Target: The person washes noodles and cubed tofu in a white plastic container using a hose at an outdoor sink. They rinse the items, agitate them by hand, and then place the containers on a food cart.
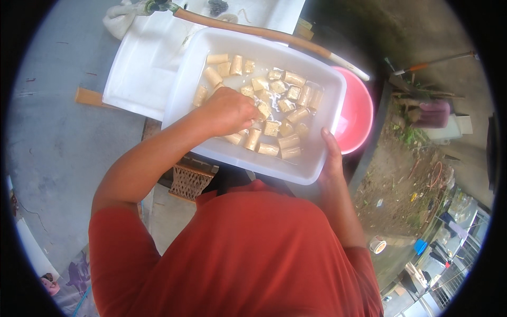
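A white rectangular plastic tub (186, 79) is in front of me, tilted in the view. Water and many short tan chunks (272, 128) lie inside; some show a smooth skin, others porous cut faces, like pieces of bean curd. My left hand (231, 111) reaches over the near left side, its fingers curled down among the chunks. Whether a chunk is in those fingers cannot be made out, since the fingertips are mostly hidden. At the near right corner, my right hand (332, 156) grips the tub's rim, thumb on the outer wall and the other fingers hidden beneath.
Under the tub's left side is a white sink basin (138, 75). A tan hose (253, 31) runs from a tap along the tub's far side. Beyond the right end sits a pink basin (358, 111). A woven basket (191, 182) stands below; bare soil (388, 182) lies to the right.
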Demonstrator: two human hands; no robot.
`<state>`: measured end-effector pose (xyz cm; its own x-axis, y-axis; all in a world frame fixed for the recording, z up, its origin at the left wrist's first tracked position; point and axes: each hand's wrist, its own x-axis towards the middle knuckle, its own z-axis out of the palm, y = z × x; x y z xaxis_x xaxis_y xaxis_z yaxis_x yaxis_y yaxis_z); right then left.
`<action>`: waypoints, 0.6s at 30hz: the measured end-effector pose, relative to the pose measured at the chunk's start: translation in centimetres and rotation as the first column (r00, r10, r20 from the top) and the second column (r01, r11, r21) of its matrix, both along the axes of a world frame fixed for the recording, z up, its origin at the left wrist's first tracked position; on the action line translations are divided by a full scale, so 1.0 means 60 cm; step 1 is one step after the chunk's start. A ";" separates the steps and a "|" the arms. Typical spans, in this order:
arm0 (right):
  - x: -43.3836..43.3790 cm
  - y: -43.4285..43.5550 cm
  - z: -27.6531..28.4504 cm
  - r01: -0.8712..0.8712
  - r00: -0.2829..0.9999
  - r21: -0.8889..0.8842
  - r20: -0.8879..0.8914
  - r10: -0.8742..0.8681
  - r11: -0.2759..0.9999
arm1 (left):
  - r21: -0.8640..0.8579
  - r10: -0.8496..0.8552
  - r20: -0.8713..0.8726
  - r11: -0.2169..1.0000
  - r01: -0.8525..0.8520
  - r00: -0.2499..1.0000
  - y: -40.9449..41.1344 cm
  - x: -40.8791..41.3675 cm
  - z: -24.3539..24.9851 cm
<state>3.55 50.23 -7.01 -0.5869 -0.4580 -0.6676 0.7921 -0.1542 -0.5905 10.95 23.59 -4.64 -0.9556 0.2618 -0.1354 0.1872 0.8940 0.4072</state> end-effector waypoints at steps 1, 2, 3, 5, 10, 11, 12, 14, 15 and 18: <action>0.000 0.001 -0.003 0.000 1.000 0.001 -0.002 0.000 1.000 | 0.021 0.026 0.003 0.999 -0.026 1.000 0.002 0.000 0.000; 0.000 0.001 -0.006 -0.001 1.000 0.003 -0.003 0.001 1.000 | 0.207 0.157 0.125 0.961 -0.181 0.980 0.000 0.001 0.004; 0.001 0.003 -0.008 0.005 1.000 0.003 -0.004 -0.005 1.000 | 0.362 0.251 0.267 0.869 -0.338 0.930 -0.003 0.001 0.015; 0.003 0.005 -0.007 0.003 1.000 0.026 -0.008 -0.003 1.000 | 0.584 0.281 0.485 0.601 -0.546 0.828 -0.008 0.003 0.028; 0.001 0.002 -0.006 -0.022 1.000 0.003 -0.004 0.022 1.000 | 0.731 0.145 0.638 0.193 -0.654 0.756 -0.024 0.021 0.048; 0.000 0.002 -0.008 -0.026 1.000 -0.005 -0.003 0.026 1.000 | 0.743 0.132 0.640 0.147 -0.653 0.757 -0.023 0.025 0.053; -0.001 0.002 -0.009 -0.029 1.000 -0.012 -0.004 0.029 1.000 | 0.753 0.118 0.639 0.100 -0.650 0.760 -0.022 0.029 0.058; -0.001 0.000 -0.007 -0.029 1.000 -0.011 -0.003 0.029 1.000 | 0.760 0.065 0.650 -0.032 -0.649 0.757 -0.019 0.039 0.063; -0.001 -0.001 -0.006 -0.027 1.000 -0.012 -0.003 0.027 1.000 | 0.750 0.024 0.657 -0.114 -0.651 0.753 -0.018 0.043 0.063; -0.001 0.003 -0.013 -0.025 1.000 -0.022 0.018 0.025 0.999 | 0.727 -0.098 0.621 -0.299 -0.618 0.778 -0.015 0.054 0.054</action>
